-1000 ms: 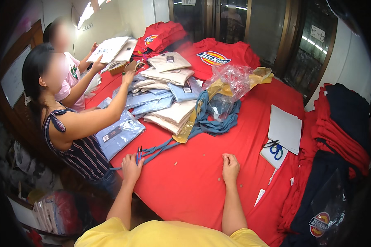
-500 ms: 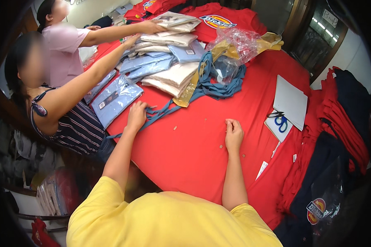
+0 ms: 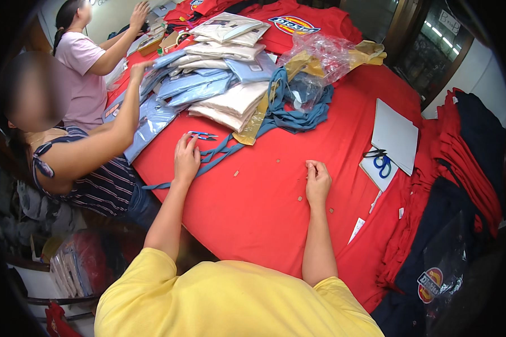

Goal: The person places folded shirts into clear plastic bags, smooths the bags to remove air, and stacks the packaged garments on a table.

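Note:
My left hand [image 3: 186, 161] is over the left side of the red cloth, its fingers bent around the end of small blue-handled thread snips [image 3: 203, 136]. The snips' tips point right. Beside that hand, a blue-grey fabric strip [image 3: 222, 151] runs from a tangled heap of the same strips [image 3: 301, 118] toward the table's left edge. My right hand [image 3: 319, 181] hovers at or rests on the cloth at middle right, thumb and fingertips pinched together. Whatever lies in that pinch, if anything, is too small to make out.
Bagged folded garments [image 3: 225, 101], cream and light blue, are stacked beyond my left hand. Clear plastic [image 3: 320, 62] lies by the strips. Blue-handled scissors [image 3: 383, 166] rest on white sheets [image 3: 394, 135] at right, near folded red and navy garments [image 3: 466, 168]. Two people work at left.
The snips now show more fully past my left fingertips, tilted differently. My right hand stays put. Both people at left have drawn their arms back from the garment stack.

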Available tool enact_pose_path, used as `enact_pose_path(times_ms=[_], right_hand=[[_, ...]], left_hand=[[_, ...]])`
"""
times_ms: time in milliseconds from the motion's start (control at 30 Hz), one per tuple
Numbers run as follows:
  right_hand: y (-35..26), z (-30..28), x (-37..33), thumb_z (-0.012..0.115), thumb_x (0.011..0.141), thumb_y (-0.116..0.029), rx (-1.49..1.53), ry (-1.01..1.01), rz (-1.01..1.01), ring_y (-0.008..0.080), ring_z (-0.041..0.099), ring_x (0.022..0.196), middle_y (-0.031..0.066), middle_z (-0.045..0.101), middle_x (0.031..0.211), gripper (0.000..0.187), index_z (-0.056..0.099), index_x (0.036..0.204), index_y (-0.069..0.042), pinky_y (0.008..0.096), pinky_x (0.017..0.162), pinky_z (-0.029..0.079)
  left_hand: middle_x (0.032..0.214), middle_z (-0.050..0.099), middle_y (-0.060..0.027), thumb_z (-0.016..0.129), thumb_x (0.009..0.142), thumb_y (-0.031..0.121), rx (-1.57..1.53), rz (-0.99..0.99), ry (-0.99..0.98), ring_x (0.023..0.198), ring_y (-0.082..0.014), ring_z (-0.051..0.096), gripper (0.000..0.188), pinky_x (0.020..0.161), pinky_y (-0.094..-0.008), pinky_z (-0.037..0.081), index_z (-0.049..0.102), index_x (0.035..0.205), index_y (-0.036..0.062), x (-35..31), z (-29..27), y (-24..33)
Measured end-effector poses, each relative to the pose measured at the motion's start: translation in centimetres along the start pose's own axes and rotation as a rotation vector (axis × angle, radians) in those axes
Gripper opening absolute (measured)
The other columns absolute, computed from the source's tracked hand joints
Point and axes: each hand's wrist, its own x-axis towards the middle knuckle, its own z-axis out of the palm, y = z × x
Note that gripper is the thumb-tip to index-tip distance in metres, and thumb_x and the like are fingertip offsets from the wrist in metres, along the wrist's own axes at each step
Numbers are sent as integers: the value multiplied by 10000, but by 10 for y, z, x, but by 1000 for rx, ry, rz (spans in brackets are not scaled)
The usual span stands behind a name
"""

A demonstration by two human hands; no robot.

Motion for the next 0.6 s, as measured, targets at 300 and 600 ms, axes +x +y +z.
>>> enact_pose_path(times_ms=[300,600], right_hand=[[-13,-2,0,533,931,-137,-19,-25,4,322,633,883,148,656,937,195,657,950,12,389,789,485],[-23,-4,-1,553,928,-108,15,-32,38,268,653,862,121,675,927,160,666,934,4,358,772,503]], left_hand=[[1486,394,-169,471,962,500,193,-61,-245,1429,-374,246,573,1161,-576,140,517,1388,119,3,8,21],[1408,427,-188,678,848,231,-166,287,-149,1346,-397,370,510,1114,-521,307,537,1316,85,-68,-16,118]])
